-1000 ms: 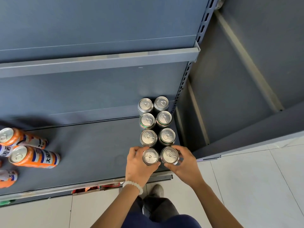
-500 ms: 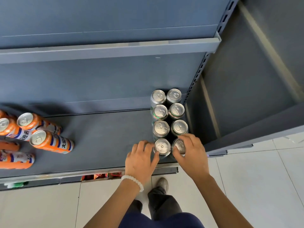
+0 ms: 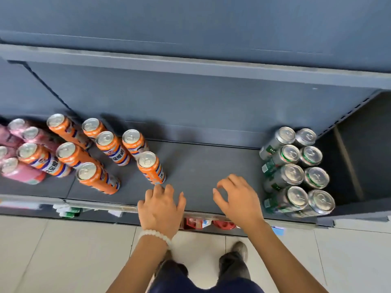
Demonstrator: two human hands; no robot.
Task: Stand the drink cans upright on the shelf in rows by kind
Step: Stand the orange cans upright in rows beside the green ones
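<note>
Green drink cans [image 3: 296,172] stood upright in two rows at the shelf's [image 3: 211,166] right end, orange cans [image 3: 105,157] loosely upright at left, pink cans [image 3: 19,157] beyond, left hand [image 3: 161,209] and right hand [image 3: 238,198] empty, fingers relaxed, between them.

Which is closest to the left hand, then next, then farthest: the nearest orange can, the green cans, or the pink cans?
From the left hand, in the head view:
1. Nearest orange can, just beyond the fingertips, slightly left.
2. Green cans, two rows at the shelf's right end, past the right hand.
3. Pink cans, far left edge.
</note>
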